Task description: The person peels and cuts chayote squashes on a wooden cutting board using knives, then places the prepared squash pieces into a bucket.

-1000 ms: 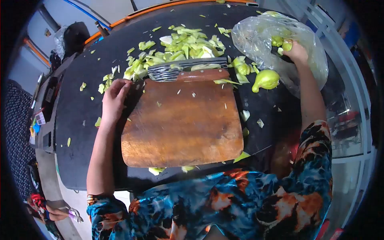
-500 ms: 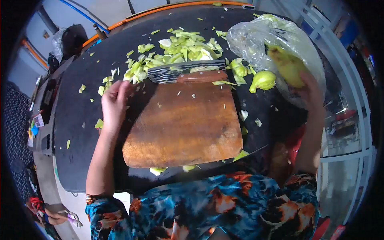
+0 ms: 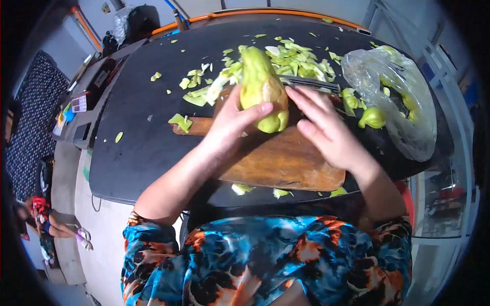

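Observation:
A large pale green chayote (image 3: 258, 84) with brownish patches is held up above the wooden cutting board (image 3: 286, 163). My left hand (image 3: 229, 122) grips it from the left, thumb across its front. On the other side my right hand (image 3: 324, 125) has its fingers stretched out; the fingertips are at the chayote's right edge, and whether they touch it I cannot tell. Behind my right hand, a wide knife (image 3: 311, 82) lies at the board's far edge, partly hidden. Cut green pieces (image 3: 298, 61) are heaped beyond the board.
At the right lies a clear plastic bag (image 3: 408, 102) with green chayotes inside. A small chayote (image 3: 372, 117) rests beside it. Scraps are scattered over the dark table (image 3: 138, 153). Another person (image 3: 51, 219) is at the lower left, away from the table.
The chayote has come from beside the bag at the right to above the board. My left hand has moved right and now grips it; my right hand's fingers are now stretched out.

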### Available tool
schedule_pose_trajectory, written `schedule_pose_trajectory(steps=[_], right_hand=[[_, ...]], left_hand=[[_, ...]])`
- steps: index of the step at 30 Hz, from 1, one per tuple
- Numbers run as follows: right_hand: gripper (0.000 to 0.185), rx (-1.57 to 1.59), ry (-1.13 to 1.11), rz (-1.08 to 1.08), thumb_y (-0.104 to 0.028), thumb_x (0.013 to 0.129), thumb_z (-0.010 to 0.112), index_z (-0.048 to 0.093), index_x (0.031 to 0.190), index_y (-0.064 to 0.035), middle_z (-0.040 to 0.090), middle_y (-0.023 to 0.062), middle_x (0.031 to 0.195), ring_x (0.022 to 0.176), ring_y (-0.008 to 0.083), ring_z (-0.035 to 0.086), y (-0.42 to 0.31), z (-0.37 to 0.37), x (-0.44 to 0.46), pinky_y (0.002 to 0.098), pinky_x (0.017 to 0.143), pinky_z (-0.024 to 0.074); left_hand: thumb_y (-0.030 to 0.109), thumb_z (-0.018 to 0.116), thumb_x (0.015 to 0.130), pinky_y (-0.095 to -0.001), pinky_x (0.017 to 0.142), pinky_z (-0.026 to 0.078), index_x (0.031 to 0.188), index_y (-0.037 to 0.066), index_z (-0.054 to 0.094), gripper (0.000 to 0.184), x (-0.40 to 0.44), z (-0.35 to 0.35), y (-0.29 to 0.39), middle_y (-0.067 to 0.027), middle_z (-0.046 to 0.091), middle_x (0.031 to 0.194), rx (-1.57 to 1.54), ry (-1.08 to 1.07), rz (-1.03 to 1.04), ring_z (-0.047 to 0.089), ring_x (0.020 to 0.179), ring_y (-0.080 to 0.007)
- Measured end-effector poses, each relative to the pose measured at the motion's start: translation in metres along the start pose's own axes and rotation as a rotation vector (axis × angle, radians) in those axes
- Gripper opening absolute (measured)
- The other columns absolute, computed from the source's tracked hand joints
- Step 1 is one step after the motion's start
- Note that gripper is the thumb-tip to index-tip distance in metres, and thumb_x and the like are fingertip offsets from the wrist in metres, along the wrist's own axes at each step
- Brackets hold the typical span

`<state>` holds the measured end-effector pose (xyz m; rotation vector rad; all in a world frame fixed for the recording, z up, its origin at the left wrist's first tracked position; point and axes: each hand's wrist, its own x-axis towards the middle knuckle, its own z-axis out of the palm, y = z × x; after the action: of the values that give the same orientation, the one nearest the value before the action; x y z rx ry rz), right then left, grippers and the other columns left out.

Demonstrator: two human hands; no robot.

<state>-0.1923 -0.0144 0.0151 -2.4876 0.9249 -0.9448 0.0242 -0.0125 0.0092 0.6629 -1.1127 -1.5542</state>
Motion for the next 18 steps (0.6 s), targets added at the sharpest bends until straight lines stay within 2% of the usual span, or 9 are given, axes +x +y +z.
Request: schedule_pose_trajectory(steps=[2, 4, 6, 9, 14, 16, 18], right_hand=[[0.046, -0.198, -0.019, 0.014, -0.018, 0.092, 0.056, 0.047, 0.136, -0.0073, 0.048, 0.0148, 0.131, 0.125, 0.0325, 0.042, 0.025, -0.012, 0.010, 0.0411, 0.106, 0.0334], [0.050, -0.296, -0.040, 0.177, -0.023, 0.086, 0.063, 0.050, 0.131, -0.0067, 0.049, 0.0135, 0.129, 0.124, 0.0308, 0.042, 0.054, -0.008, 0.007, 0.0420, 0.106, 0.0339], [0.052, -0.509, -0.055, 0.195, -0.025, 0.083, 0.066, 0.051, 0.130, -0.0078, 0.049, 0.0132, 0.128, 0.123, 0.0306, 0.043, 0.064, -0.003, 0.006, 0.0423, 0.104, 0.0345], [0.049, -0.706, 0.133, 0.084, -0.026, 0.083, 0.066, 0.053, 0.127, -0.0082, 0.051, 0.0109, 0.126, 0.121, 0.0298, 0.044, 0.044, -0.001, 0.005, 0.0428, 0.102, 0.0353], [0.042, -0.431, 0.005, 0.230, -0.028, 0.083, 0.067, 0.058, 0.118, -0.0059, 0.056, 0.0101, 0.115, 0.113, 0.0318, 0.050, 0.064, -0.006, 0.005, 0.0425, 0.096, 0.0410], [0.047, -0.485, 0.004, 0.217, -0.030, 0.083, 0.067, 0.056, 0.121, -0.0049, 0.056, 0.0111, 0.117, 0.113, 0.0322, 0.051, 0.071, -0.001, 0.008, 0.0424, 0.097, 0.0410], [0.050, -0.493, 0.121, 0.099, -0.032, 0.083, 0.068, 0.054, 0.123, -0.0044, 0.055, 0.0124, 0.116, 0.110, 0.0327, 0.052, 0.063, 0.009, 0.009, 0.0417, 0.096, 0.0419]], left_hand=[[0.026, 0.081, 0.070, -0.0330, 0.093, 0.045, 0.131, 0.000, 0.036, 0.080, 0.002, -0.024, 0.013, -0.0121, 0.055, 0.118, 0.426, 0.065, 0.114, 0.056, 0.107, -0.0214], [0.026, 0.085, 0.065, -0.0323, 0.094, 0.045, 0.128, 0.000, 0.037, 0.084, -0.003, -0.035, 0.022, -0.0129, 0.056, 0.115, 0.732, 0.101, 0.242, 0.056, 0.106, -0.0197], [0.027, 0.086, 0.065, -0.0326, 0.094, 0.045, 0.128, 0.000, 0.037, 0.084, -0.002, -0.049, 0.010, -0.0128, 0.057, 0.114, 0.627, 0.137, 0.260, 0.056, 0.107, -0.0197], [0.029, 0.086, 0.065, -0.0333, 0.094, 0.045, 0.128, 0.000, 0.037, 0.085, 0.001, -0.064, -0.005, -0.0131, 0.056, 0.115, 0.523, 0.192, 0.213, 0.056, 0.107, -0.0199], [0.027, 0.086, 0.066, -0.0325, 0.093, 0.046, 0.129, -0.001, 0.037, 0.084, 0.001, -0.058, -0.007, -0.0119, 0.057, 0.115, 0.506, 0.177, 0.155, 0.057, 0.107, -0.0192], [0.026, 0.086, 0.067, -0.0327, 0.093, 0.046, 0.129, -0.002, 0.038, 0.083, 0.003, -0.057, -0.005, -0.0125, 0.057, 0.115, 0.556, 0.127, 0.168, 0.057, 0.106, -0.0191], [0.025, 0.086, 0.067, -0.0327, 0.093, 0.047, 0.129, -0.002, 0.038, 0.082, 0.001, -0.055, -0.007, -0.0131, 0.057, 0.114, 0.606, 0.132, 0.185, 0.057, 0.106, -0.0192]])
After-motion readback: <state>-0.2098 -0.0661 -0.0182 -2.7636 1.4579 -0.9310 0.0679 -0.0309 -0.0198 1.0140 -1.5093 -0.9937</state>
